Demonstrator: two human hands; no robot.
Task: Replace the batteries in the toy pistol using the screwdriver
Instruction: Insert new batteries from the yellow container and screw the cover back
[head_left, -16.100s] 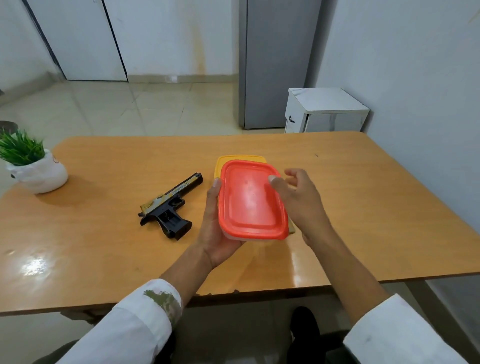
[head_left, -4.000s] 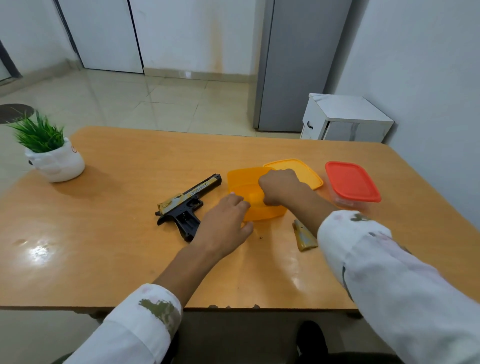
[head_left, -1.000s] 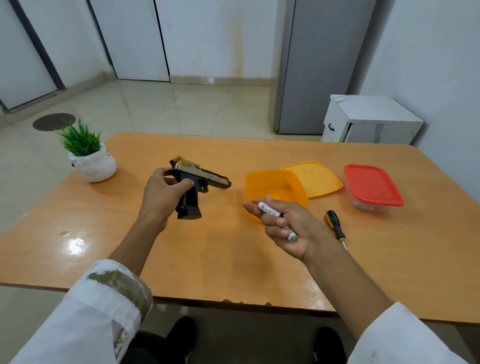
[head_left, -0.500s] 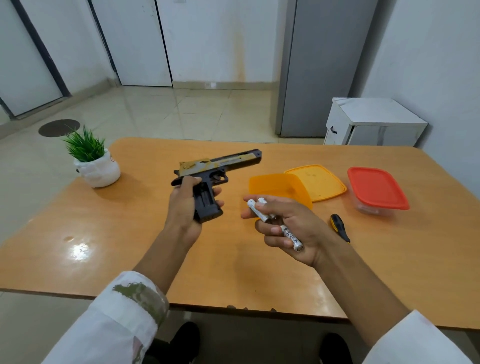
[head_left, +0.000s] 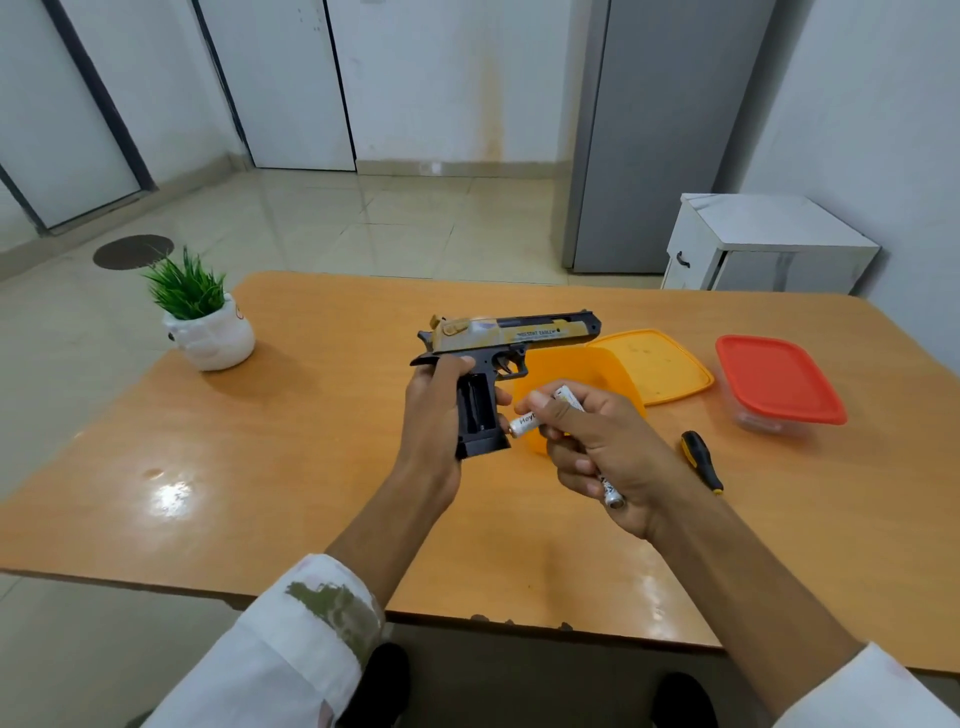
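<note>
Several batteries (head_left: 525, 422) in grip of right hand (head_left: 597, 452), toy pistol (head_left: 519, 333) clasped by left hand (head_left: 428, 415)

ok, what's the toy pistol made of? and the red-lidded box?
Toy pistol: looks like moulded plastic, with a matte black frame and grip and a slide painted worn gold with printed lettering; metal cannot be ruled out.
Red-lidded box: plastic, with a smooth opaque red lid over a clear, see-through tub.

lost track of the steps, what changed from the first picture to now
The left hand picked the pistol off the table and holds it up by the grip. The right hand took batteries. The red box went down at the right; the orange box is opened, the screwdriver out. The plant stayed.
</note>
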